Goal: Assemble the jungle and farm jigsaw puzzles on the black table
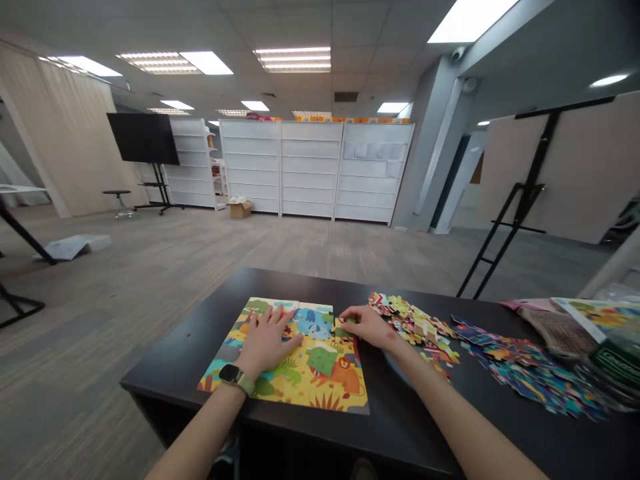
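Probably an office, carpet (pixel 310 247), ceiling lights (pixel 206 63), white shelves (pixel 310 170)

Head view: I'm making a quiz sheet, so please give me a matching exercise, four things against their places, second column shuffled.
1. left hand
2. cardboard box
3. right hand
4. black screen

A. on the floor near the white shelves
B. on a dark stand
C. spread over the puzzle
D. at the puzzle's right side

Pairs: 1-C, 2-A, 3-D, 4-B
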Demonstrator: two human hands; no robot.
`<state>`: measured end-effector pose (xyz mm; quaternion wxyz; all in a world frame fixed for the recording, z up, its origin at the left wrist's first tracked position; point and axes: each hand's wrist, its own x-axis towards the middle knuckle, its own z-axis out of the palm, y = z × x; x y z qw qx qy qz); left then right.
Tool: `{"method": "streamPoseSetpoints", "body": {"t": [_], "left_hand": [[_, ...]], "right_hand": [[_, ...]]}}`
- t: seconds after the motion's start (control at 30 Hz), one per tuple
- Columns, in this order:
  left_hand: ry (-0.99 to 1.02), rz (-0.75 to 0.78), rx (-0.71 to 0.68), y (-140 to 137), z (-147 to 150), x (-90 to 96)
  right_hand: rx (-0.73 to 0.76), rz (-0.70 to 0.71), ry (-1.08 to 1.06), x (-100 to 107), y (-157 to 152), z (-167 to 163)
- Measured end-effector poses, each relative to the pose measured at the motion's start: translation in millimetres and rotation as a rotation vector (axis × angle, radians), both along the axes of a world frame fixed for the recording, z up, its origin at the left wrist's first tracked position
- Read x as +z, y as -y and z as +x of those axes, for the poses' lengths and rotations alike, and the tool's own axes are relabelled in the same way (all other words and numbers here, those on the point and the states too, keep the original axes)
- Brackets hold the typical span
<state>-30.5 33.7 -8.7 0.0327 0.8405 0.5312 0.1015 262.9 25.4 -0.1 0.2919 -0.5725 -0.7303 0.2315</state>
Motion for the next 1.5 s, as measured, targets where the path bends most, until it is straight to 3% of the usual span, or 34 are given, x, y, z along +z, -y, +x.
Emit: {"method": "streamPoseSetpoints", "body": {"t": [0.27,0.53,0.63,0.73,0.83,0.93,1.07,1.17,1.3,1.4,1.5], "left_hand": [[-0.014,-0.003,0.008,-2.9,0.4,-3.4],[-0.021,0.017,0.007,-5.0,0.4,-6.9],[-0.022,0.009,0.016,-3.9,1.0,-4.4],[-0.019,0.0,0.014,-1.7,1.4,-1.4],[-0.007,-0.005,0.01,-0.4,1.1,0.1],[0.006,-0.006,0.014,-0.4,0.8,-0.1],[0.005,-0.013,0.012,-0.7,1.1,-0.4],[0.01,-0.008,0.013,-0.3,1.4,0.1],[0.012,-0.011,0.01,0.0,1.3,0.1],[0.012,-0.002,0.005,-0.7,0.9,-0.7],[0.012,-0.016,0.01,-1.9,0.8,-1.4]], "right_hand": [[-0.047,0.07,0.183,9.5,5.9,-6.9],[-0.05,0.1,0.244,12.3,8.5,-8.6],[-0.075,0.178,0.243,17.5,14.4,-16.5],[0.049,0.243,0.196,25.7,26.2,-33.7],[0.261,0.145,0.237,32.9,41.2,-51.7],[0.316,0.035,0.317,36.4,51.7,-60.1],[0.29,-0.091,0.244,35.9,54.6,-59.3],[0.258,-0.11,0.156,30.3,50.0,-56.2],[0.152,-0.008,-0.087,15.6,25.5,-39.4],[-0.064,0.126,-0.299,4.1,-2.3,-14.3],[-0.123,0.151,-0.321,-4.4,-22.3,7.8]]}}
